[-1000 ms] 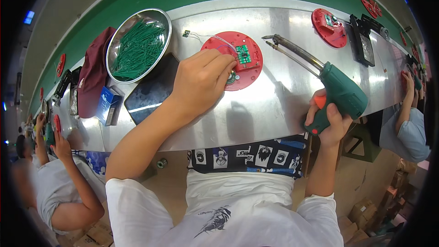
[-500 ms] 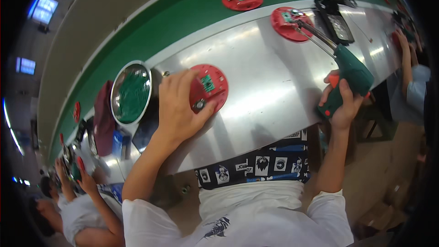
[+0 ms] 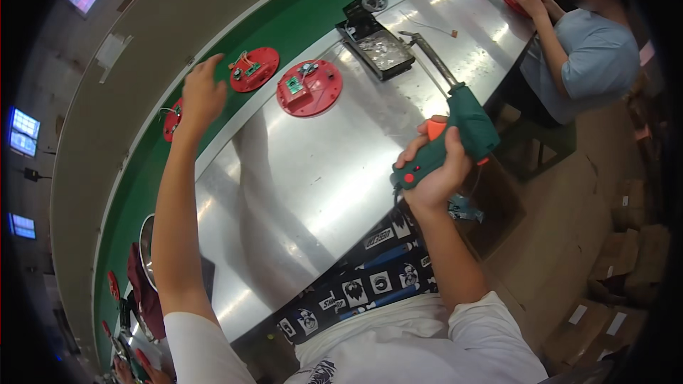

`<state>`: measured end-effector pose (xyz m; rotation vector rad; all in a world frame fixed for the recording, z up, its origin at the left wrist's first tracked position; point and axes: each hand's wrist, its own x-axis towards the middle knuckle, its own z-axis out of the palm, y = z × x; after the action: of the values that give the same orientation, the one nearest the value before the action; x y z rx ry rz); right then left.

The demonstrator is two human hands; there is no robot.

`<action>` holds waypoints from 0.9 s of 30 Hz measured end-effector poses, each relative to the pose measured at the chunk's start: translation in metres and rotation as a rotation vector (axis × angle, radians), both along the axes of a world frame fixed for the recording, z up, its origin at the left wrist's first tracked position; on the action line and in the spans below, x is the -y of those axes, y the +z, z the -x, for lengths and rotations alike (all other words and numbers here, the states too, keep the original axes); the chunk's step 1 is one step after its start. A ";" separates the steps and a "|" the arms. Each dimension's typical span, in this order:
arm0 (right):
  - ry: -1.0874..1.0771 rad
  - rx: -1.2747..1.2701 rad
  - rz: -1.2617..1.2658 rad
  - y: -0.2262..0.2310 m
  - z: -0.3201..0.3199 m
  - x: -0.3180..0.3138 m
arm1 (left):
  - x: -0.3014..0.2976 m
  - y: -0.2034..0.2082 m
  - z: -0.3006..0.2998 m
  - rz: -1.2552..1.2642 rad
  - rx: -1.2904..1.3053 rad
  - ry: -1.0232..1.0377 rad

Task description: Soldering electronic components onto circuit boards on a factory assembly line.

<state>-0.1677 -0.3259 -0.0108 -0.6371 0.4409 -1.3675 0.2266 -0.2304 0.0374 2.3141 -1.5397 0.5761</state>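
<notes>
My right hand (image 3: pixel 442 163) is wrapped round the handle of a green soldering gun (image 3: pixel 473 124) with an orange trigger. Its long metal tip points away toward the far side of the bench. My left hand (image 3: pixel 204 96) is raised over the green strip, fingers stretched out, with nothing seen in it. Beside it lies a red disc with a small circuit board and wires (image 3: pixel 255 70). Another red disc (image 3: pixel 172 119) is partly hidden by my left forearm. On the metal bench, between my hands, rests a red disc with a green circuit board (image 3: pixel 309 87).
A black soldering stand with a metal tray (image 3: pixel 384 51) sits near the gun's tip. The metal bench (image 3: pixel 284 199) curves along the green strip (image 3: pixel 302 18). A co-worker in light blue (image 3: pixel 594 53) works at the right. Cardboard boxes (image 3: pixel 612 263) stand on the floor.
The view has turned right. My left hand has let go of the red disc on the bench and reached over the green strip; that disc has left its spot. The soldering gun stays in my right hand.
</notes>
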 end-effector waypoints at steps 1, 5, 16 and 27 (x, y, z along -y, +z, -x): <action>-0.004 -0.021 -0.012 0.001 0.000 0.003 | 0.023 -0.005 0.008 -0.065 -0.043 -0.001; 0.017 -0.043 -0.002 -0.001 0.001 0.007 | 0.065 -0.016 0.014 -0.284 0.000 -0.044; 0.023 -0.067 0.018 0.000 0.004 0.006 | 0.023 0.017 0.015 -0.367 0.006 0.058; 0.116 -0.150 0.041 -0.001 0.005 0.008 | -0.129 0.042 0.133 -0.241 -0.552 -0.132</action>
<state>-0.1730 -0.3343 -0.0114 -0.7907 0.4888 -1.2261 0.0933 -0.1010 0.0796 2.2431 -1.5207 -0.2821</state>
